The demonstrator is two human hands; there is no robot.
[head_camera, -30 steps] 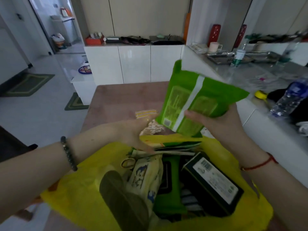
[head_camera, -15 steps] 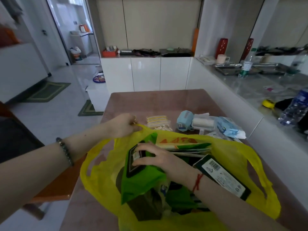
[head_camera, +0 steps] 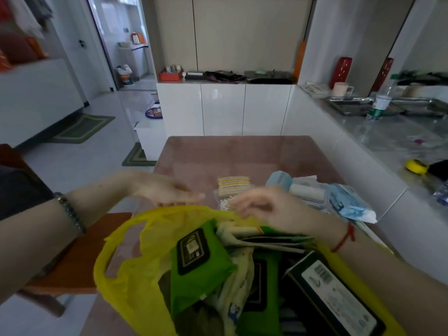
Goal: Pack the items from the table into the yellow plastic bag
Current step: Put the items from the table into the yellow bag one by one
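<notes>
The yellow plastic bag (head_camera: 131,282) stands open on the brown table (head_camera: 232,154), stuffed with packs. A green wipes pack (head_camera: 196,267) with a black lid lies on top at the left; a black box with a white label (head_camera: 332,289) leans at the right. My left hand (head_camera: 167,190) hovers just above the bag's far rim, fingers apart, holding nothing. My right hand (head_camera: 264,204) is over the far rim too, fingers loosely spread, empty, reaching toward a small yellow-striped packet (head_camera: 234,186). Behind it lie a pale blue roller with white rolls (head_camera: 298,187) and a blue tissue pack (head_camera: 349,204).
A white counter (head_camera: 378,132) runs along the right with a water bottle (head_camera: 379,104), metal trays and a yellow object (head_camera: 417,166). White cabinets (head_camera: 225,107) stand behind the table. An orange chair seat (head_camera: 80,258) sits at the table's left.
My right hand has left the green wipes pack inside the bag and risen toward the striped packet. My left hand has let go of the bag's rim and opened.
</notes>
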